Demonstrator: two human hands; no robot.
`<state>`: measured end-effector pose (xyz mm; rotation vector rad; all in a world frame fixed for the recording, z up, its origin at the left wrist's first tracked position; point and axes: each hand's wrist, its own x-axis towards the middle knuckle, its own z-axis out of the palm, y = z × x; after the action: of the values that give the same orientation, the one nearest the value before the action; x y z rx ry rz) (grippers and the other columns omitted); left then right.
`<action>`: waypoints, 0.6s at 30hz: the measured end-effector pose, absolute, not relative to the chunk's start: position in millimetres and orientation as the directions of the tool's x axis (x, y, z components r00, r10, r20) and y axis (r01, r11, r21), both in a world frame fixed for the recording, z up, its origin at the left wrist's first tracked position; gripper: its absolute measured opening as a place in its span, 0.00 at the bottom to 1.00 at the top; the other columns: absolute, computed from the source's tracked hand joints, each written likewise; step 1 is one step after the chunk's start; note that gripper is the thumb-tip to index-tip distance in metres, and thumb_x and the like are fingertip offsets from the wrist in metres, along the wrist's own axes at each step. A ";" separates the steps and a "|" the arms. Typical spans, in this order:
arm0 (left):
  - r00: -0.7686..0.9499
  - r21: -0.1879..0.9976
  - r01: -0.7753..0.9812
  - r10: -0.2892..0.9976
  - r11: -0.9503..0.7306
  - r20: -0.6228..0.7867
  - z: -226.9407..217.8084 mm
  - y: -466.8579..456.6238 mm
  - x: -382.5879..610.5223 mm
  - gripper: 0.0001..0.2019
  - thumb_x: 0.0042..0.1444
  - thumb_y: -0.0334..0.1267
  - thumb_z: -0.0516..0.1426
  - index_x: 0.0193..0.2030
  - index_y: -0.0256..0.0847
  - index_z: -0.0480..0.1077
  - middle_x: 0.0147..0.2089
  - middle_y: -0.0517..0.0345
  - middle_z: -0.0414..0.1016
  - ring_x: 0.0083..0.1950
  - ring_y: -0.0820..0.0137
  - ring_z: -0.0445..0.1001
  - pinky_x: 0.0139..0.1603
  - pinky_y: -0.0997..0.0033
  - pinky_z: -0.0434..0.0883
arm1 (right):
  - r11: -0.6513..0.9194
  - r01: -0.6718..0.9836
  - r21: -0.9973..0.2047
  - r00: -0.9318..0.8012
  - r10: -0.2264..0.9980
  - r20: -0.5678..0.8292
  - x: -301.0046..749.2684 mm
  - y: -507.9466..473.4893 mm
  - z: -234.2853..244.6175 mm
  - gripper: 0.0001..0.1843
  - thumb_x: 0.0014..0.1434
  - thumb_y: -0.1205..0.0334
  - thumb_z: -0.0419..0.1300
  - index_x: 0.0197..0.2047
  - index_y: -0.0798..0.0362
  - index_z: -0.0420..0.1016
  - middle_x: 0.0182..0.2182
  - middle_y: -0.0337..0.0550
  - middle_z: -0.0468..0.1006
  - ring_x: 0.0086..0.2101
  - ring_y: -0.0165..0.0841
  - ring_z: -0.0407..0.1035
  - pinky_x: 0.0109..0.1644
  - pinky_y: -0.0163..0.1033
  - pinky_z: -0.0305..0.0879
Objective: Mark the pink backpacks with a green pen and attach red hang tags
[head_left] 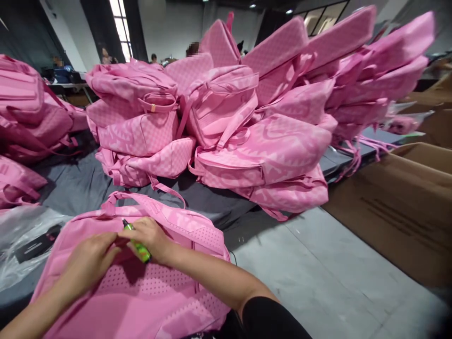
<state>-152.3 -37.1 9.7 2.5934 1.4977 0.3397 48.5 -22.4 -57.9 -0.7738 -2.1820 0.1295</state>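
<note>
A pink backpack point(123, 301) lies in front of me, its perforated back panel and straps facing up. My right hand point(150, 238) is closed around a small bright-green tool point(142, 252) with a dark tip; its exact kind is unclear. The tool sticks out on both sides of the fingers, just above the upper back panel. Close beside it, my left hand point(90, 259) is pinched, its fingertips meeting the right hand's. Whatever lies between the left fingertips is hidden. The backpack's top handle point(109, 202) is just beyond both hands.
Stacked pink backpacks point(282, 150) cover the dark cloth-topped table point(84, 169) ahead. At the left are more pink backpacks point(21, 99) and a clear plastic bag point(17, 263) around a black item. Brown cardboard boxes point(399, 207) stand right on the grey floor point(318, 273). People are visible far back.
</note>
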 end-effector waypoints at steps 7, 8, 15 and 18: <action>0.523 0.183 0.815 0.834 -0.549 0.174 28.6 -37.1 -158.4 0.19 0.64 0.45 0.46 0.43 0.42 0.77 0.43 0.53 0.82 0.41 0.59 0.80 0.42 0.61 0.76 | 0.877 0.372 -0.304 -0.423 0.451 0.786 48.8 -8.8 -50.4 0.12 0.69 0.63 0.53 0.52 0.50 0.74 0.34 0.41 0.72 0.42 0.34 0.66 0.52 0.41 0.68; 0.524 0.220 0.806 0.836 -0.549 0.164 29.4 -32.3 -158.2 0.19 0.65 0.45 0.46 0.45 0.42 0.76 0.44 0.54 0.81 0.42 0.60 0.80 0.44 0.62 0.76 | 0.870 0.369 -0.326 -0.413 0.467 0.782 48.8 -5.3 -57.1 0.12 0.69 0.64 0.53 0.52 0.51 0.73 0.34 0.41 0.72 0.41 0.34 0.66 0.49 0.40 0.69; 0.485 -0.102 0.874 0.835 -0.475 0.261 33.2 14.6 -155.2 0.36 0.57 0.38 0.58 0.72 0.38 0.53 0.72 0.39 0.54 0.71 0.46 0.54 0.66 0.44 0.60 | 0.839 0.349 -0.416 -0.371 0.532 0.761 45.1 2.1 -70.7 0.11 0.65 0.66 0.57 0.50 0.54 0.71 0.37 0.45 0.74 0.41 0.34 0.67 0.48 0.41 0.66; 0.488 -0.121 0.871 0.865 -0.476 0.114 23.5 39.6 -145.2 0.45 0.52 0.40 0.62 0.74 0.35 0.45 0.70 0.38 0.58 0.68 0.48 0.60 0.60 0.48 0.65 | 0.802 0.356 -0.479 -0.303 0.584 0.753 41.9 -11.3 -64.3 0.08 0.64 0.65 0.57 0.46 0.53 0.71 0.35 0.43 0.75 0.38 0.34 0.68 0.46 0.42 0.64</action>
<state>-145.2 39.6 23.5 2.8467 1.6760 0.0609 41.9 -11.3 -64.3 -0.7078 -1.9231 0.2676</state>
